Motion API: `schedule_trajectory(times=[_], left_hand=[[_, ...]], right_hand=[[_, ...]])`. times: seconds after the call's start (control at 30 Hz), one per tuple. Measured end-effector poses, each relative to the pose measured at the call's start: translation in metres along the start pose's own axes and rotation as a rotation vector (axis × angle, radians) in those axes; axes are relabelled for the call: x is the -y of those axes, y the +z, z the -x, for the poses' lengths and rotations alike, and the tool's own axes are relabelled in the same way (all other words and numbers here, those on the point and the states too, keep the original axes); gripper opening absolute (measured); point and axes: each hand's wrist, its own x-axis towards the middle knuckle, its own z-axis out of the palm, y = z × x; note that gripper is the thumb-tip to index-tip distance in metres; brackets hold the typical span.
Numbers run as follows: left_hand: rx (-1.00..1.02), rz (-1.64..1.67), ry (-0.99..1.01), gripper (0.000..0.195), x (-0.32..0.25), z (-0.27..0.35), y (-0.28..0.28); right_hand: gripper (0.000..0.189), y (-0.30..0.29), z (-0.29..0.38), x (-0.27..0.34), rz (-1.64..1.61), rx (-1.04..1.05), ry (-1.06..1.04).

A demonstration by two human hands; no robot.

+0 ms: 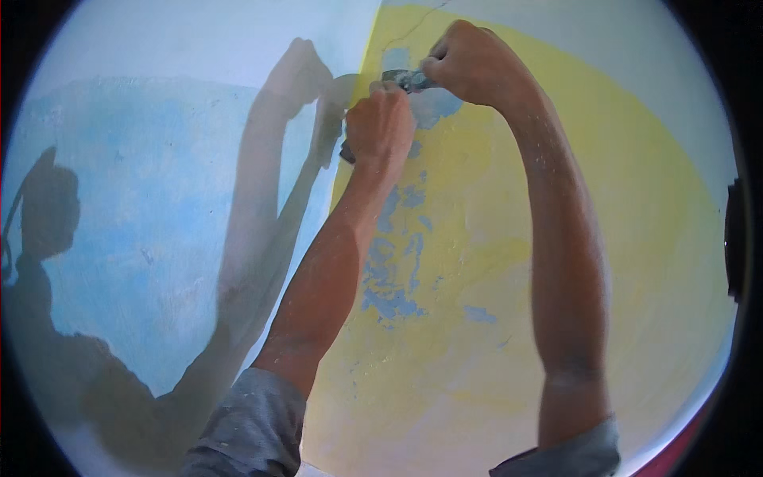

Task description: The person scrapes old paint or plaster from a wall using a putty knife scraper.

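Both arms reach up to a yellow painted wall (506,197) near its inner corner. My right hand (471,62) is closed around a hand tool (420,80), apparently a scraper caked with pale material, pointing left towards my other hand. Just below and left of it, my left hand (381,122) is clenched on a dark tool (346,152); one end sticks out beside the wrist, and my fingers hide the rest. The two tools meet or overlap near my left fingertips; I cannot tell whether they touch. A grey bare patch (441,108) lies behind the hands.
A light blue wall (161,197) adjoins on the left, carrying the shadow (256,155) of my head and arms. Flaked grey patches (390,280) run down the yellow wall below the hands. A thin crack (417,27) shows above. A dark object (732,238) stands at the right rim.
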Motion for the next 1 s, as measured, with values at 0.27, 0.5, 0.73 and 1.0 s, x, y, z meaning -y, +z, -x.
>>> schedule_trajectory(times=[0.27, 0.5, 0.73, 1.0], left_hand=[[0.047, 0.039, -0.032, 0.015, -0.001, 0.008, 0.002], [0.025, 0.019, -0.076, 0.012, -0.005, 0.01, 0.011], [0.006, 0.265, -0.131, 0.035, -0.008, 0.013, 0.025], [-0.157, 0.502, -0.206, 0.055, -0.001, 0.061, 0.041]], right_hand=[[0.028, -0.002, 0.003, 0.008, 0.099, 0.162, 0.1], [0.03, 0.011, -0.007, -0.01, 0.097, -0.045, -0.036], [0.034, 0.013, -0.012, -0.021, 0.082, 0.065, 0.041], [0.029, 0.044, -0.001, -0.01, 0.117, 0.065, 0.078]])
